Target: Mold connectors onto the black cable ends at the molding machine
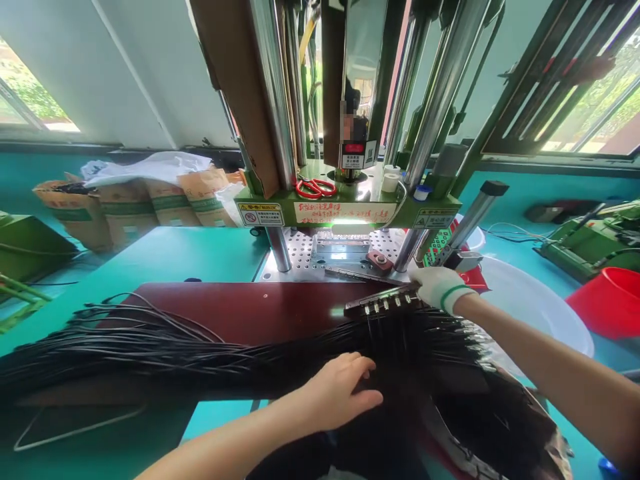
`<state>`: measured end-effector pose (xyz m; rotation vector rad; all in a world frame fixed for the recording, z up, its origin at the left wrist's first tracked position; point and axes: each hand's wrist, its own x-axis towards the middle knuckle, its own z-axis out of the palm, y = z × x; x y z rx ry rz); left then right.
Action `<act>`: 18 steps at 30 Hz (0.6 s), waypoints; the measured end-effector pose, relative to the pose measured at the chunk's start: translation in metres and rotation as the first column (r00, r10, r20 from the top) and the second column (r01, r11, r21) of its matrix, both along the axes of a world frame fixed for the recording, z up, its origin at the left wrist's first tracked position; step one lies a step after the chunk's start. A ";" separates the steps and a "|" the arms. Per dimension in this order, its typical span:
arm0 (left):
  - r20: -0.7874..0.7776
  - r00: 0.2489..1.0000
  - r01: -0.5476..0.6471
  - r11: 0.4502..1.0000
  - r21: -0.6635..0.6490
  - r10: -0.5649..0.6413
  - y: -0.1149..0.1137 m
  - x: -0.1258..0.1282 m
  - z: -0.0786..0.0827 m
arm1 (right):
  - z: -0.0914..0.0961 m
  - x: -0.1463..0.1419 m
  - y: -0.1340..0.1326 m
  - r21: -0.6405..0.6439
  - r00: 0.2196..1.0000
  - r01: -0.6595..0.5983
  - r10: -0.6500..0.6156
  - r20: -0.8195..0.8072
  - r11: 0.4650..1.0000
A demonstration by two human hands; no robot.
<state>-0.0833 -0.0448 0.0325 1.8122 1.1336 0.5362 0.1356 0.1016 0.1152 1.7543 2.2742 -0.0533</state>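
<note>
A thick bundle of black cables (175, 350) lies across a dark red board (250, 307) in front of a green moulding press (345, 207). My left hand (343, 390) is bare and rests on the cables near the middle, fingers curled over them. My right hand (437, 287) wears a white glove and grips the right end of a dark metal fixture bar (383, 303) that carries a row of cable ends with metal plugs. The bar sits just in front of the press's perforated plate (300, 250).
Red scissors (315, 188) lie on the press's green ledge. A white basin (530, 307) and a red tub (607, 300) stand at right. Paper sacks (130, 207) line the wall at left. Another green machine (585, 240) is at far right.
</note>
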 end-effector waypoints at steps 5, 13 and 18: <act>0.573 0.643 -0.349 0.860 -0.371 0.508 0.021 0.011 -0.005 | 0.010 -0.016 0.023 0.125 0.993 0.023 -0.008 -0.120 0.992; 0.656 0.539 0.281 0.620 -0.732 0.529 0.069 0.045 0.007 | -0.002 -0.041 0.069 0.113 0.962 0.003 0.028 -0.273 0.994; 0.653 0.585 0.335 0.589 -0.735 0.482 0.113 0.040 0.010 | -0.009 -0.057 0.095 0.105 0.962 -0.002 0.031 -0.271 0.994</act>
